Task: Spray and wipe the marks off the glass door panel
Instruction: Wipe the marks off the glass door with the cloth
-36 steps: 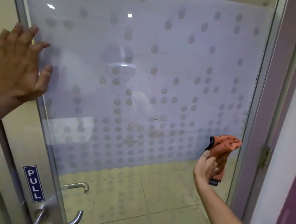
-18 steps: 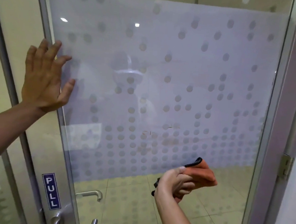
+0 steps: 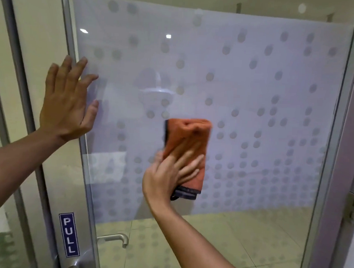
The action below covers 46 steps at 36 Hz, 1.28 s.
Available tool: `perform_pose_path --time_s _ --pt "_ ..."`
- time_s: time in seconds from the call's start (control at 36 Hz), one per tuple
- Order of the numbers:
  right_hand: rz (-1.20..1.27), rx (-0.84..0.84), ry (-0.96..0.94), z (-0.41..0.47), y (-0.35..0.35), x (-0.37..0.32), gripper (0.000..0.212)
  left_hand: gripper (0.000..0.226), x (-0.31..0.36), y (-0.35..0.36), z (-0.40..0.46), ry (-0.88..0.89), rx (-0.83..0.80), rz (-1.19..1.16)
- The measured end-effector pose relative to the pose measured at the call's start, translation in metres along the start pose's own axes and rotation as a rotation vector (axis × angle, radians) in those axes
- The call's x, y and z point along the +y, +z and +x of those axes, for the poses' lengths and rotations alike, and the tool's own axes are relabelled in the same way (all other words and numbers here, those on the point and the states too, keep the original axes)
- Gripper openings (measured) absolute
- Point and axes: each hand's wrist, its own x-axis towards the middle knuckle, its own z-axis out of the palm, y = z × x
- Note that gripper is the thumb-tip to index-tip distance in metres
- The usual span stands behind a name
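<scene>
The glass door panel (image 3: 258, 80) fills the view, covered by a frosted film with grey dots. My right hand (image 3: 169, 174) presses an orange cloth (image 3: 187, 142) with a dark edge flat against the middle of the glass, fingers spread over its lower part. My left hand (image 3: 67, 100) lies flat and open on the left edge of the door, across the metal frame and the glass, holding nothing. The cloth hides the spot where the marks were. No spray bottle is in view.
A metal door stile (image 3: 73, 189) carries a blue PULL sign (image 3: 69, 234) and a lever handle (image 3: 115, 239) low on the left. A hinge (image 3: 351, 208) sits on the frame at the right. Tiled floor shows through the clear lower glass.
My right hand has lifted the cloth from the lower right up to the middle of the glass and spread it flat there. The left hand stays on the door edge.
</scene>
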Motion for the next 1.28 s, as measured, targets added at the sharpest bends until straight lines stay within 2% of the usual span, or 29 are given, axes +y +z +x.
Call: perform_pose_path --time_s 0.08,0.25,0.39,0.5,0.64,0.75,0.86,0.97,1.08,1.19,1.28 --pt "-0.226 -0.156 -0.432 -0.011 0.001 0.019 0.064 0.062 0.000 0.000 0.000 0.010 0.005 0.003" --pt "-0.335 -0.364 -1.071 0.000 -0.024 0.070 0.054 0.062 -0.005 0.003 -0.001 0.037 0.010 0.006" --pt "-0.485 -0.502 -1.605 0.032 -0.047 0.129 0.056 0.062 -0.006 0.003 0.000 0.049 0.020 0.002" --pt "-0.644 -0.560 -1.858 0.073 -0.070 0.151 0.062 0.063 -0.007 0.003 0.001 0.054 0.030 -0.022" --pt "-0.664 -0.477 -1.923 0.122 -0.098 0.166 0.067 0.064 -0.017 0.013 0.002 0.083 0.033 -0.057" --pt "-0.612 -0.385 -1.816 0.157 -0.116 0.175 0.055 0.064 -0.018 0.019 0.001 0.050 0.019 -0.064" --pt "-0.617 -0.196 -1.534 0.196 -0.137 0.191 0.048 0.064 -0.016 0.018 0.000 0.049 0.022 -0.070" --pt "-0.621 -0.090 -1.191 0.236 -0.162 0.204 0.047 0.065 -0.020 0.021 0.001 0.038 0.000 -0.057" --pt "-0.553 -0.012 -0.762 0.260 -0.176 0.204 0.058 0.067 -0.021 0.024 0.001 0.019 -0.024 -0.054" --pt "-0.275 0.179 -0.204 0.265 -0.168 0.162 0.065 0.067 -0.016 0.020 0.001 0.037 -0.011 -0.037" --pt "-0.197 0.269 0.052 0.271 -0.152 0.114 0.060 0.067 -0.009 0.014 0.001 0.045 0.003 -0.016"
